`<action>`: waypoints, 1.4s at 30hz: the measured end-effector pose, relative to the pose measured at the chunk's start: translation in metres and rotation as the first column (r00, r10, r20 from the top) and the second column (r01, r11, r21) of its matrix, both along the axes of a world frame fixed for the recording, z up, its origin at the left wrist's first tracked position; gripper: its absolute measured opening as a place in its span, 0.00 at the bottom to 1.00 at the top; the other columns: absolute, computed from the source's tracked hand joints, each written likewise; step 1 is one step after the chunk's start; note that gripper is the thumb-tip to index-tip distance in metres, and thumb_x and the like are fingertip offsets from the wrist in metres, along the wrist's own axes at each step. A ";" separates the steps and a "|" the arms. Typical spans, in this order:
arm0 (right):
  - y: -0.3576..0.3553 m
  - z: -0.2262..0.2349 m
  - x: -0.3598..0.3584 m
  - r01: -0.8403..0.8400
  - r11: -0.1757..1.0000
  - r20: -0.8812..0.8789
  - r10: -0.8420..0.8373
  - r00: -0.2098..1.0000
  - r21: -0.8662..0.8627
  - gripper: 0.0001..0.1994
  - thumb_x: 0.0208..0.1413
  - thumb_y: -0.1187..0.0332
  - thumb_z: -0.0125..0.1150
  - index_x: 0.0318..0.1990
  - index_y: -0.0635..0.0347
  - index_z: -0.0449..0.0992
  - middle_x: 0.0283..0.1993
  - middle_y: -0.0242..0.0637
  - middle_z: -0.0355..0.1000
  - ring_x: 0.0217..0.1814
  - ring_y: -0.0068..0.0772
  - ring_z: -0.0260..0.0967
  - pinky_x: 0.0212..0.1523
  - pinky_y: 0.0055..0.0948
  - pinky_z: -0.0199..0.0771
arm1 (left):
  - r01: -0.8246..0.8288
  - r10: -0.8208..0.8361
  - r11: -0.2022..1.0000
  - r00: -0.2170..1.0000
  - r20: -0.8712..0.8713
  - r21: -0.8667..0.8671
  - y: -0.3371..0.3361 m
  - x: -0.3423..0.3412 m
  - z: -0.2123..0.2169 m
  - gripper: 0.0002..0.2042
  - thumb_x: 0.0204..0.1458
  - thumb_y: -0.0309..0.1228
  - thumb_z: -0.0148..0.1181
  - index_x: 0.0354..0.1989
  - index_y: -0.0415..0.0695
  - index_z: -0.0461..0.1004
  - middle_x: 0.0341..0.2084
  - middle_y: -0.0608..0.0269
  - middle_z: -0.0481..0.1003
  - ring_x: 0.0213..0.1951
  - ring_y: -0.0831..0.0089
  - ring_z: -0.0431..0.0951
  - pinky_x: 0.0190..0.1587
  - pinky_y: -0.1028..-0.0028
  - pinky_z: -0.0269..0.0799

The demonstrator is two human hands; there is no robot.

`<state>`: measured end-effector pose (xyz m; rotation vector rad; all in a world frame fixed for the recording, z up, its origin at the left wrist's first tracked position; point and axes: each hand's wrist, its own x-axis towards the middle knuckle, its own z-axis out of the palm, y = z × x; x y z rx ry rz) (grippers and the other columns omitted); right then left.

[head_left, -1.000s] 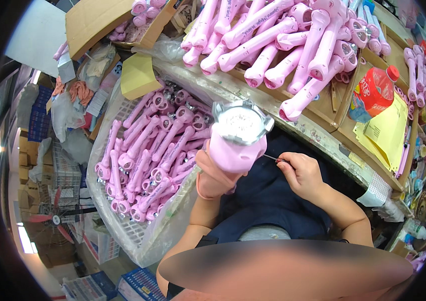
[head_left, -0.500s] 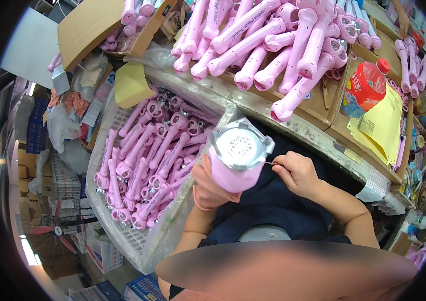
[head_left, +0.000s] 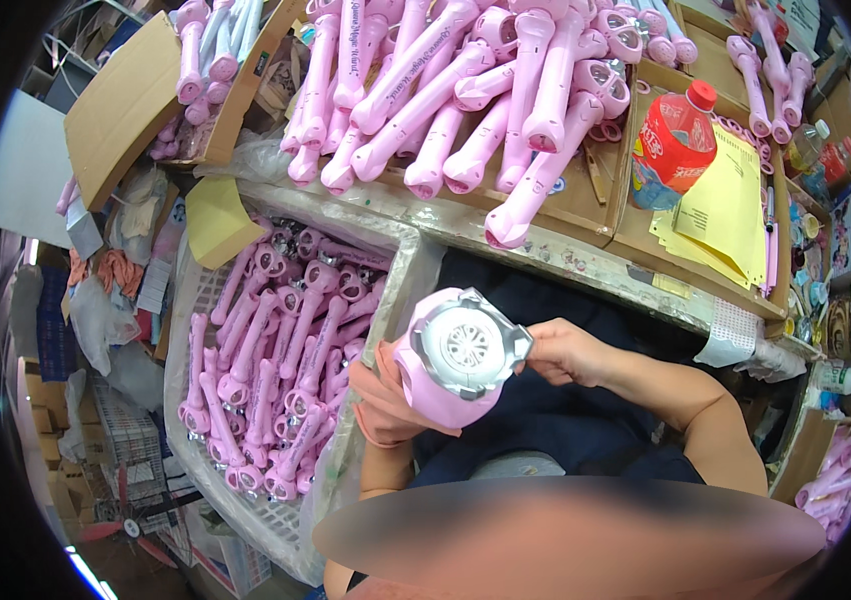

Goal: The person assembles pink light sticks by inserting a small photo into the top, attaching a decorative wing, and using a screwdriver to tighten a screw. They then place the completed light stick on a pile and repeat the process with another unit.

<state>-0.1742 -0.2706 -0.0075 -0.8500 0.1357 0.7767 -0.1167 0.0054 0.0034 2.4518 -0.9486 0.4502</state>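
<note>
A pink toy wand [head_left: 445, 398] with a silver, round-vented head faces up in front of my body. My left hand [head_left: 383, 400], covered by a salmon-coloured cloth or glove, is closed around it from the left; its fingers are mostly hidden. At the right side of the silver head, my right hand [head_left: 567, 352] is pinched, its fingertips against or very near a projecting silver edge. Whatever lies between those fingertips cannot be made out. Beside my left hand stands a white crate [head_left: 293, 520] lined with clear plastic, full of similar pink wands [head_left: 263, 400].
Pink wands [head_left: 425, 75] are heaped on the workbench ahead, some overhanging its edge [head_left: 545, 255]. To the right are a red-labelled bottle [head_left: 673, 150] and yellow papers [head_left: 720, 215]. A cardboard box [head_left: 125, 110] stands far left, and a fan [head_left: 132, 527] is at lower left.
The wand and my left hand have come lower and slightly left in the picture. My right fingertips have closed in on the silver head; the thin metal piece seen at them before is hidden.
</note>
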 end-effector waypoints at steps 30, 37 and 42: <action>0.022 0.005 0.003 0.258 0.930 0.380 -0.146 0.913 -0.261 0.13 0.65 0.58 0.55 0.34 0.57 0.74 0.29 0.21 0.66 0.23 0.09 0.54 0.21 0.14 0.53 | 0.112 -0.143 0.968 0.982 -0.125 -0.224 -0.008 0.008 0.012 0.37 0.37 0.35 0.72 0.56 0.29 0.63 0.42 0.48 0.77 0.40 0.56 0.80 0.42 0.67 0.74; 0.008 -0.013 0.013 -0.086 0.837 -0.287 0.280 0.916 0.541 0.17 0.69 0.55 0.46 0.38 0.57 0.75 0.15 0.18 0.48 0.12 0.11 0.39 0.11 0.15 0.41 | -0.007 -0.156 0.930 0.897 -0.413 -0.367 -0.009 0.004 0.022 0.34 0.41 0.31 0.68 0.59 0.33 0.64 0.50 0.50 0.74 0.50 0.61 0.76 0.54 0.67 0.69; 0.013 0.000 0.004 -0.037 0.986 -0.165 0.065 0.984 0.164 0.15 0.69 0.56 0.46 0.40 0.57 0.72 0.17 0.20 0.53 0.15 0.12 0.45 0.14 0.16 0.46 | -0.557 -0.799 0.101 0.448 -0.400 -0.825 -0.014 0.013 0.029 0.36 0.53 0.51 0.51 0.63 0.36 0.58 0.53 0.53 0.71 0.53 0.65 0.72 0.56 0.67 0.67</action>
